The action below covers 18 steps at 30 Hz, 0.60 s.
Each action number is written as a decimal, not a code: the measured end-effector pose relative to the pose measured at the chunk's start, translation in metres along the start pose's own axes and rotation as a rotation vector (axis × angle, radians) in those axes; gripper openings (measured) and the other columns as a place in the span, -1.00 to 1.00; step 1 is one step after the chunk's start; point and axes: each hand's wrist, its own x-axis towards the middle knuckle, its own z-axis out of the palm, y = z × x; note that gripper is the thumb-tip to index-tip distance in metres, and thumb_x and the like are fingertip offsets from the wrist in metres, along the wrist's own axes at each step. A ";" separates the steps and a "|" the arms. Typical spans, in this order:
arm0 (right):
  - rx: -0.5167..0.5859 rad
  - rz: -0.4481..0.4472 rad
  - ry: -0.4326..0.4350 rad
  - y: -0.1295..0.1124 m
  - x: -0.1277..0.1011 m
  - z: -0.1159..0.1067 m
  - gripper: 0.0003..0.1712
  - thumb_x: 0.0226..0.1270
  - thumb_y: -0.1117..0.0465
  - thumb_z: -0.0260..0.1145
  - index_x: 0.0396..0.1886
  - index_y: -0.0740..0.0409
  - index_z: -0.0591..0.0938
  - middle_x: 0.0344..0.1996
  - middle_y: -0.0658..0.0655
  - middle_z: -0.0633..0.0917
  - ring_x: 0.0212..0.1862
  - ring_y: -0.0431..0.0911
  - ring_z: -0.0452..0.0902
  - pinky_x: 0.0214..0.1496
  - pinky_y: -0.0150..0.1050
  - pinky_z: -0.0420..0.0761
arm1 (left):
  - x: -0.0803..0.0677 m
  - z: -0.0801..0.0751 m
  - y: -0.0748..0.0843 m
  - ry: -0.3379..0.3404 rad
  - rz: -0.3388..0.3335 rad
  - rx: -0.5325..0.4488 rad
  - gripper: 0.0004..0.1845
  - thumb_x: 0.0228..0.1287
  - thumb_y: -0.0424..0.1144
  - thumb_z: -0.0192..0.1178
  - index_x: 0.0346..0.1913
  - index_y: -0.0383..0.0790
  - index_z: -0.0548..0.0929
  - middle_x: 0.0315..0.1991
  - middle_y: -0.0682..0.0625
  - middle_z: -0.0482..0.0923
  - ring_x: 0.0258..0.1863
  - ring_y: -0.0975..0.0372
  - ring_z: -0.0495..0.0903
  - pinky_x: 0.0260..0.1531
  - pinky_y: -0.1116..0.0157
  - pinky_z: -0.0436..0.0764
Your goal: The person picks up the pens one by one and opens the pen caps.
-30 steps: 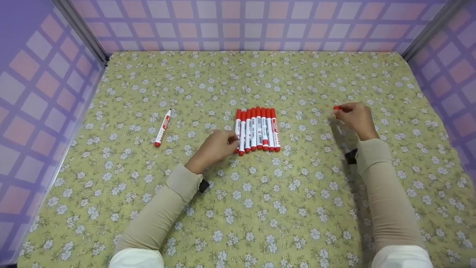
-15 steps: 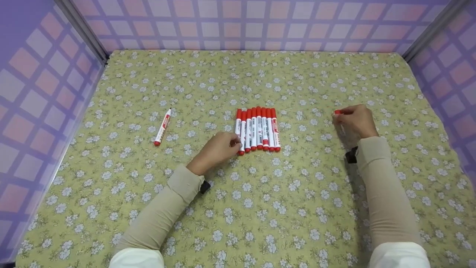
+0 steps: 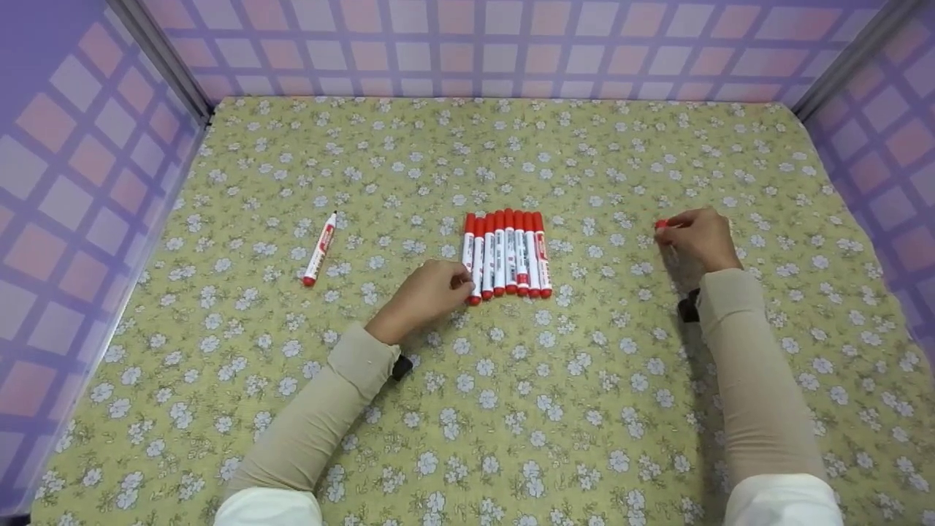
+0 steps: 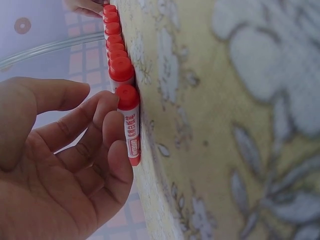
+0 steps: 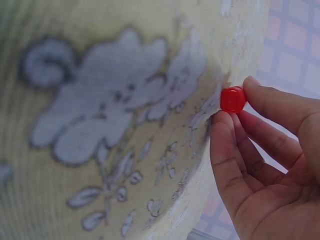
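Observation:
A row of several white markers with red caps point(image 3: 510, 252) lies side by side on the cloth in the head view. My left hand point(image 3: 426, 296) is at the row's left end. In the left wrist view its bent fingers touch the side of the nearest marker point(image 4: 131, 125), while the thumb stays apart from it. To the right, my right hand point(image 3: 703, 239) pinches a small red marker cap point(image 5: 233, 99) between thumb and fingers, low over the cloth. An uncapped marker point(image 3: 319, 250) lies alone on the left, its dark tip pointing away from me.
A yellow floral cloth point(image 3: 540, 409) covers the table. Checked purple and pink panels point(image 3: 467, 47) stand along the back and both sides, with grey posts point(image 3: 164, 66) at the corners.
My left hand has shifted slightly right against the leftmost marker. My right hand has come slightly nearer to me with the red cap. The uncapped marker has stayed put.

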 end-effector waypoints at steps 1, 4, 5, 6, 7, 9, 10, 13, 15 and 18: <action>-0.002 0.002 -0.002 0.000 0.000 0.000 -0.48 0.36 0.04 0.24 0.14 0.35 0.56 0.03 0.43 0.60 0.01 0.18 0.54 0.03 0.06 0.54 | 0.000 0.000 0.000 0.002 0.002 0.003 -0.80 0.39 -0.22 0.07 -0.27 -0.20 0.67 -0.45 0.01 0.57 -0.55 0.26 0.43 -0.54 0.35 0.42; -0.002 -0.004 -0.004 0.000 -0.001 0.001 -0.45 0.37 0.03 0.24 0.18 0.35 0.53 0.03 0.42 0.60 -0.01 0.16 0.55 -0.02 0.00 0.55 | -0.001 0.001 -0.002 0.003 0.005 0.005 -0.80 0.39 -0.21 0.07 -0.25 -0.20 0.68 -0.44 0.01 0.58 -0.54 0.26 0.44 -0.53 0.35 0.43; 0.000 -0.012 -0.003 0.001 -0.001 0.001 -0.44 0.37 0.02 0.24 0.18 0.35 0.53 0.03 0.42 0.60 -0.03 0.15 0.56 -0.06 -0.05 0.56 | -0.001 0.001 -0.002 0.002 0.006 0.004 -0.80 0.39 -0.21 0.08 -0.25 -0.20 0.68 -0.44 0.01 0.58 -0.54 0.26 0.44 -0.53 0.35 0.43; 0.002 -0.019 -0.003 0.001 -0.002 0.000 -0.43 0.37 0.01 0.23 0.19 0.35 0.52 0.03 0.42 0.60 -0.04 0.14 0.56 -0.10 -0.10 0.57 | 0.000 0.001 -0.002 0.001 0.006 0.000 -0.81 0.39 -0.21 0.08 -0.25 -0.20 0.68 -0.44 0.01 0.59 -0.54 0.26 0.44 -0.53 0.35 0.44; 0.004 -0.025 -0.002 0.001 -0.003 0.000 -0.42 0.38 0.01 0.23 0.20 0.35 0.52 0.03 0.42 0.60 -0.07 0.12 0.57 -0.15 -0.15 0.57 | 0.000 0.001 -0.002 0.000 0.004 -0.002 -0.81 0.39 -0.21 0.08 -0.25 -0.20 0.68 -0.43 0.01 0.59 -0.54 0.26 0.44 -0.52 0.35 0.44; 0.005 -0.032 -0.001 0.001 -0.003 -0.001 -0.42 0.39 0.00 0.21 0.21 0.35 0.51 0.02 0.41 0.60 -0.14 0.05 0.57 -0.25 -0.25 0.54 | 0.000 0.000 -0.002 -0.003 0.001 -0.005 -0.81 0.40 -0.21 0.08 -0.26 -0.19 0.67 -0.44 0.01 0.58 -0.54 0.26 0.43 -0.52 0.35 0.44; 0.007 -0.032 -0.001 0.001 -0.003 -0.001 -0.41 0.39 -0.01 0.20 0.22 0.34 0.50 0.02 0.40 0.60 -0.16 0.03 0.57 -0.29 -0.28 0.53 | 0.000 0.000 -0.002 -0.003 0.002 -0.005 -0.80 0.40 -0.20 0.07 -0.26 -0.19 0.67 -0.44 0.01 0.58 -0.55 0.26 0.43 -0.53 0.35 0.43; 0.007 -0.011 -0.002 0.002 -0.001 -0.001 -0.41 0.42 -0.02 0.15 0.24 0.33 0.49 0.03 0.38 0.59 -0.17 0.00 0.55 -0.29 -0.27 0.54 | 0.000 0.001 -0.002 -0.005 -0.005 -0.007 -0.79 0.40 -0.19 0.06 -0.27 -0.18 0.67 -0.45 0.01 0.57 -0.56 0.27 0.42 -0.54 0.35 0.42; 0.010 0.005 -0.005 0.002 -0.001 -0.001 -0.40 0.43 -0.03 0.13 0.26 0.31 0.47 0.06 0.36 0.57 -0.13 0.03 0.53 -0.22 -0.21 0.55 | 0.000 0.000 -0.002 -0.008 -0.010 -0.011 -0.79 0.41 -0.19 0.05 -0.27 -0.18 0.67 -0.46 0.01 0.56 -0.56 0.27 0.42 -0.55 0.35 0.42; 0.013 0.016 -0.009 0.003 -0.001 -0.001 -0.39 0.44 -0.05 0.11 0.28 0.30 0.45 0.09 0.36 0.55 -0.05 0.08 0.51 -0.10 -0.11 0.54 | 0.000 0.000 -0.001 -0.016 -0.030 -0.023 -0.79 0.41 -0.18 0.06 -0.27 -0.16 0.67 -0.46 0.01 0.57 -0.58 0.27 0.42 -0.58 0.36 0.42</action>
